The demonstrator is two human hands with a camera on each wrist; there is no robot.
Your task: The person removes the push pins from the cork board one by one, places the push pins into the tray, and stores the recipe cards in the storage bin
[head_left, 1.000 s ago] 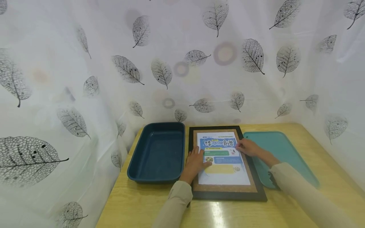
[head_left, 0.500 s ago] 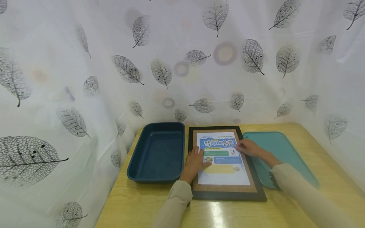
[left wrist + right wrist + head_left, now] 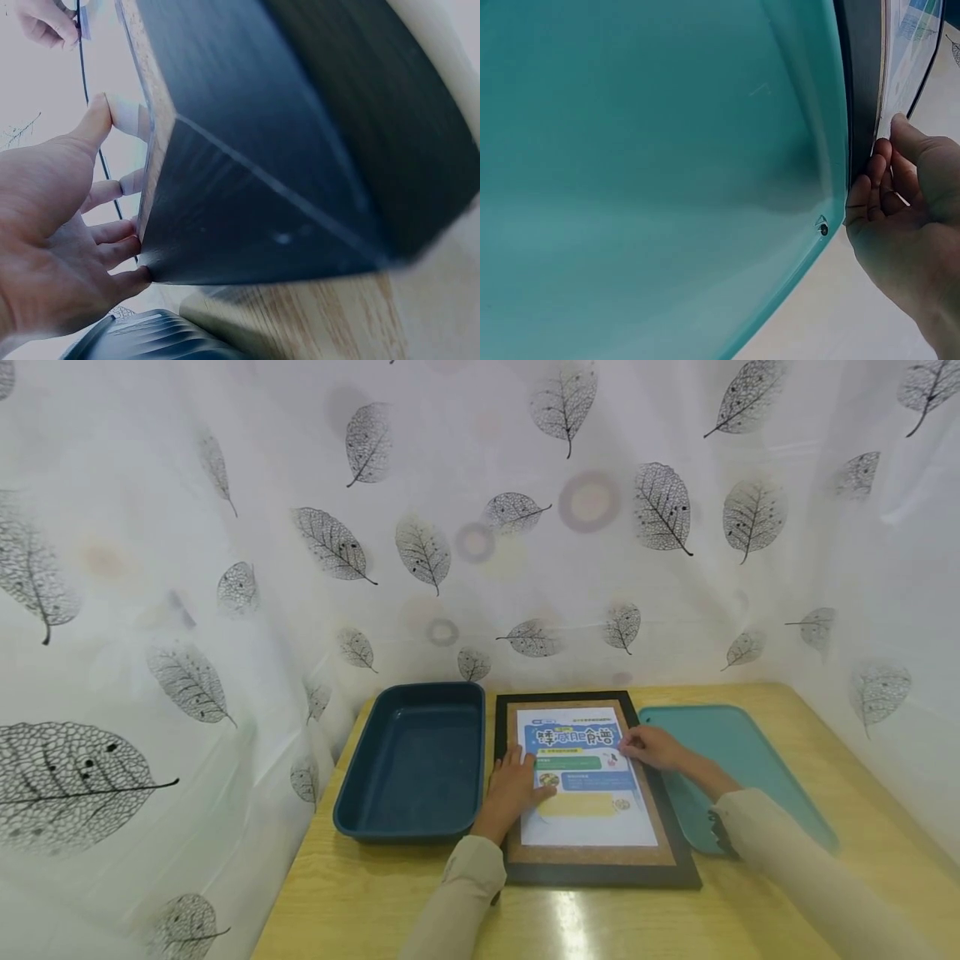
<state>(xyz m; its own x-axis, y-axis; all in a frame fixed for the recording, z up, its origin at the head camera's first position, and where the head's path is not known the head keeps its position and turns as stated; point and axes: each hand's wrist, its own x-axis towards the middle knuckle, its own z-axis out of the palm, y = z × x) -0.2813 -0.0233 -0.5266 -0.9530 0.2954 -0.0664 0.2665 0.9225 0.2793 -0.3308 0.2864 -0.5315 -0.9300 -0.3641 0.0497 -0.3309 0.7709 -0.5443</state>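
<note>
A printed sheet of paper (image 3: 588,822) with a blue heading lies on a cork board (image 3: 592,856) in a black frame (image 3: 600,875). My left hand (image 3: 513,787) rests with spread fingers across the sheet's left edge; in the left wrist view its thumb (image 3: 96,120) lies on the paper and the little finger reaches the frame. At the upper right edge of the sheet, my right hand (image 3: 656,750) has its fingers curled, thumb and index finger pinching the paper's edge. In the right wrist view the thumb (image 3: 915,141) overlaps the sheet; I cannot tell whether something small is between the fingertips.
A deep dark blue tray (image 3: 408,828) stands left of the frame, close to my left wrist. On the right a flat teal tray (image 3: 738,760) sits under my right forearm, a small dark spot at its corner. A leaf-patterned curtain (image 3: 465,585) hangs behind the wooden table (image 3: 360,893).
</note>
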